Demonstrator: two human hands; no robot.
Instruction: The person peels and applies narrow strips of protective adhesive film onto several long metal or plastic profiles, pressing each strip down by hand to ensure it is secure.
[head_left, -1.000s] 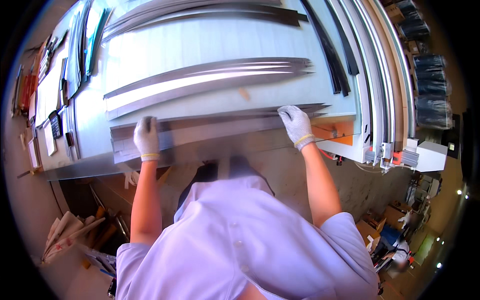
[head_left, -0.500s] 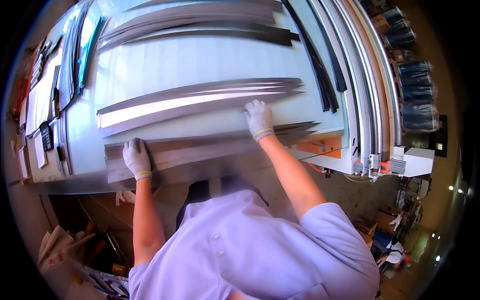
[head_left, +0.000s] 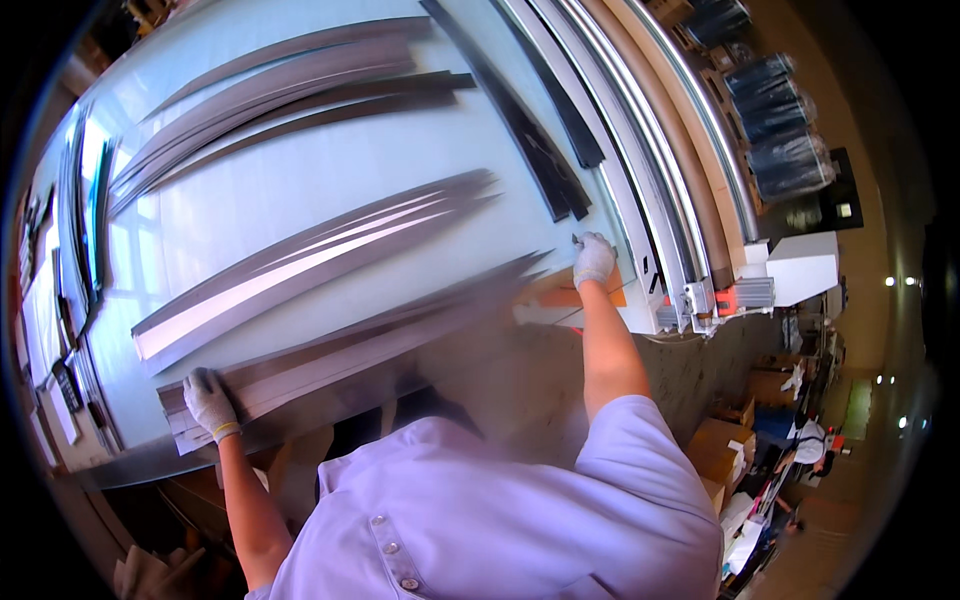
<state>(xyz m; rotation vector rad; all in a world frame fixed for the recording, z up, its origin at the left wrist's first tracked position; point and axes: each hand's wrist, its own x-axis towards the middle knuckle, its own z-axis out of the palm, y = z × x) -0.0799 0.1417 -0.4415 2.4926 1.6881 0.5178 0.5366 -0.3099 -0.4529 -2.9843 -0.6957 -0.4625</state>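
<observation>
My left hand [head_left: 210, 403], in a pale knit glove, is closed on the left end of a stack of grey-brown strips [head_left: 345, 365] along the table's near edge. Its fingers curl over the stack's far side. Off the right end of that stack, my gloved right hand [head_left: 596, 259] has its fingers drawn together. A tiny dark bit shows at its fingertips, too small to name. Just beyond the near stack lies a second group of strips [head_left: 310, 265], some shining white. An orange patch [head_left: 575, 290] shows beside my right hand.
More grey strips [head_left: 290, 80] lie at the far side of the glossy table [head_left: 300, 190]. Long black strips [head_left: 515, 110] lie near metal rollers [head_left: 655, 130] on the right. Dark wrapped rolls [head_left: 785, 160] stand beyond. A calculator [head_left: 67, 385] is at the left edge.
My right hand has left the space between the two strip groups and moved right, beyond the near stack's end. My left hand stays on that stack. The whole view has turned.
</observation>
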